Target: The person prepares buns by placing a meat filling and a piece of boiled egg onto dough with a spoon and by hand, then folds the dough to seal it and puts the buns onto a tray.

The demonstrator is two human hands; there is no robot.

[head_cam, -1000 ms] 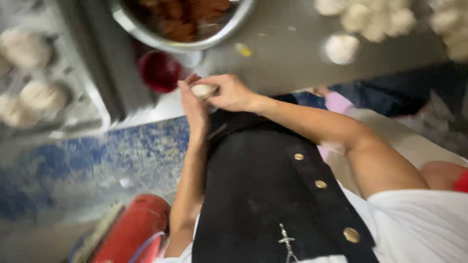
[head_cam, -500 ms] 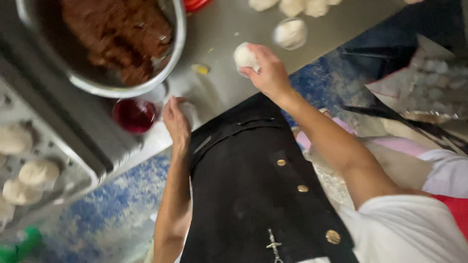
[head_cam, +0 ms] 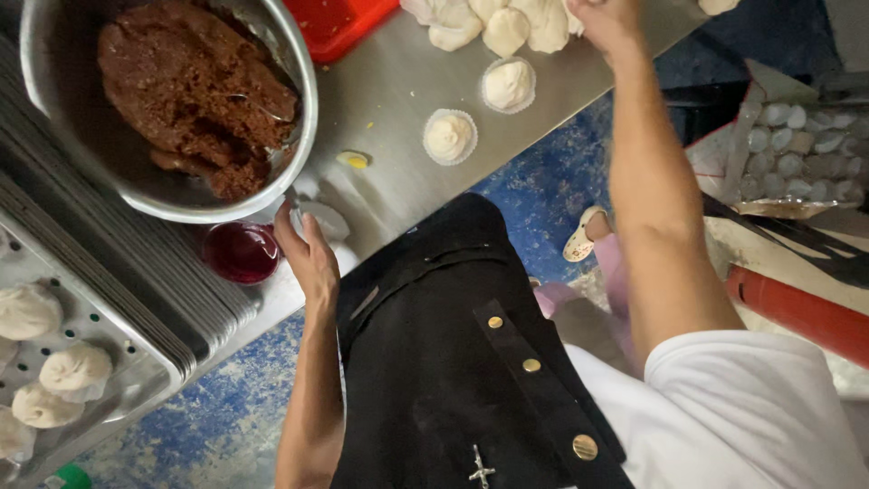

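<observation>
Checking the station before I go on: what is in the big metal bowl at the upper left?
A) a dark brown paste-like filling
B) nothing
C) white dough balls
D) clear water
A: the metal bowl holds a heap of dark brown filling, while the white dough pieces sit apart on the steel table.

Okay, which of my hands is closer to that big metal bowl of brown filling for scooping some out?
Left. Your left hand rests on the steel table right beside the bowl of brown filling, while your right hand is stretched far out among the dough balls.
</observation>
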